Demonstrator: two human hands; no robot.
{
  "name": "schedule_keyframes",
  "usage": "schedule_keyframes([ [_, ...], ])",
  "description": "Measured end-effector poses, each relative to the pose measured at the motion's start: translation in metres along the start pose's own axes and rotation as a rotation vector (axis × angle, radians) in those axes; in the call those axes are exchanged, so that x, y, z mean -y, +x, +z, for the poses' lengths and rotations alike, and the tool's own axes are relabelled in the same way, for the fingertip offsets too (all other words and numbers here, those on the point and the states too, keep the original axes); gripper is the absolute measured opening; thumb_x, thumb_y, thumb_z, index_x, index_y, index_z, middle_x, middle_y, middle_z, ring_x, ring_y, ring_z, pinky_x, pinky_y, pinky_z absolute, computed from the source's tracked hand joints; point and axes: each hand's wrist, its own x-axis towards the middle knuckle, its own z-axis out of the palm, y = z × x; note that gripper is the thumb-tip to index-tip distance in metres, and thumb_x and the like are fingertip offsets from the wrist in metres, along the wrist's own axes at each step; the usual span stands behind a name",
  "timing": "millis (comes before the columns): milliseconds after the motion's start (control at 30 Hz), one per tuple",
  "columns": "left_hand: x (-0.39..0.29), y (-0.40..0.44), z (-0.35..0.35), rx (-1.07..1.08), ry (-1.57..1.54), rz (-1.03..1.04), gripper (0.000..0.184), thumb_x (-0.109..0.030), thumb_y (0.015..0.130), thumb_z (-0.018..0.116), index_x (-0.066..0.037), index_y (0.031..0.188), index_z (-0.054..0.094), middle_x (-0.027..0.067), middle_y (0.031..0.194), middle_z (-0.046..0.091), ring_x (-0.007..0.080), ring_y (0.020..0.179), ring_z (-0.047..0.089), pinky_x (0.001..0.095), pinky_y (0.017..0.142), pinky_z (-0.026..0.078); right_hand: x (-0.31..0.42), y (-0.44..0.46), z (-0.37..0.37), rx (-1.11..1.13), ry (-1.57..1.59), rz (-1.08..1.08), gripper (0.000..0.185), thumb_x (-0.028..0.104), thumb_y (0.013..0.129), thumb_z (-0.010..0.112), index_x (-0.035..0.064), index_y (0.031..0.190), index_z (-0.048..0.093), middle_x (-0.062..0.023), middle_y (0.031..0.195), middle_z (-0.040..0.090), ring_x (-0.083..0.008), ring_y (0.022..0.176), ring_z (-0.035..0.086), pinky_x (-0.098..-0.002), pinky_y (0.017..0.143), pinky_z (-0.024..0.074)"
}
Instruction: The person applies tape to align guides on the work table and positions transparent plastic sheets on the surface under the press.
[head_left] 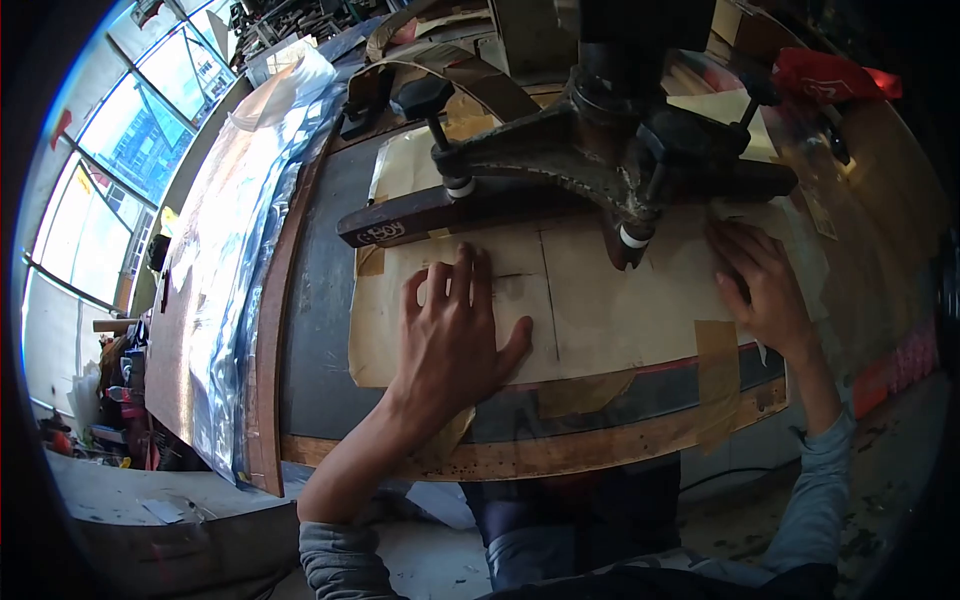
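A cream sheet (620, 320) with dark pencil-like lines lies on a dark board. My left hand (445, 335) rests on its left half, fingers spread and thumb out to the side, the fingertips just below a dark bar (405, 220). My right hand (765, 285) is at the sheet's right side, fingers stretched toward the bar's lower edge, thumb apart; its fingertips are in shadow. Neither hand shows anything held. Above the sheet, a worn metal bracket (560, 140) with black knobs carries the bar. Brown tape (716, 375) crosses the sheet's near edge.
The dark board (315, 300) has a wooden front edge (610, 450). To the left, plastic film (225, 300) covers another panel. A red bag (830, 78) lies at the back right. Windows and clutter stand at far left.
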Motion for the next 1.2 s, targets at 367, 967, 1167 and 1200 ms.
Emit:
schedule_keyframes([
  [367,0.0006,-0.0003,0.0009,-0.010,-0.014,0.004,0.070,-0.044,0.085,0.058,0.007,0.131,0.049,0.0233,0.134,0.049,0.0354,0.117,0.048,0.0485,0.105,0.032,0.0017,-0.0033,0.0030,-0.088,0.044,0.020,0.038,0.010,0.080,0.065,0.0010,0.117,0.060,-0.0159,0.117,0.056,-0.0356,0.111,0.053,-0.0428,0.093,0.0442],
  [967,0.0018,0.0000,0.0019,-0.035,-0.043,-0.015,0.069,-0.045,0.084,0.058,0.006,0.129,0.052,0.0218,0.134,0.050,0.0326,0.120,0.048,0.0489,0.108,0.028,0.0015,-0.0037,0.0004,-0.100,0.045,-0.006,0.037,0.011,0.081,0.065,0.0010,0.116,0.062,-0.0136,0.113,0.055,-0.0322,0.107,0.055,-0.0407,0.091,0.0459],
  [1167,0.0031,0.0007,0.0037,-0.051,-0.022,0.006,0.068,-0.044,0.084,0.057,0.007,0.129,0.051,0.0223,0.133,0.050,0.0324,0.119,0.049,0.0485,0.109,0.027,0.0018,-0.0054,0.0012,-0.076,0.061,0.029,0.038,0.012,0.082,0.064,0.0010,0.118,0.062,-0.0151,0.119,0.056,-0.0334,0.112,0.054,-0.0417,0.095,0.0440],
  [1200,0.0027,0.0014,0.0032,-0.048,-0.029,0.003,0.069,-0.044,0.084,0.057,0.007,0.129,0.051,0.0224,0.133,0.050,0.0324,0.119,0.049,0.0484,0.109,0.027,0.0005,-0.0056,0.0021,-0.073,0.058,0.026,0.038,0.013,0.082,0.064,0.0011,0.118,0.061,-0.0155,0.121,0.056,-0.0338,0.113,0.053,-0.0419,0.097,0.0433],
])
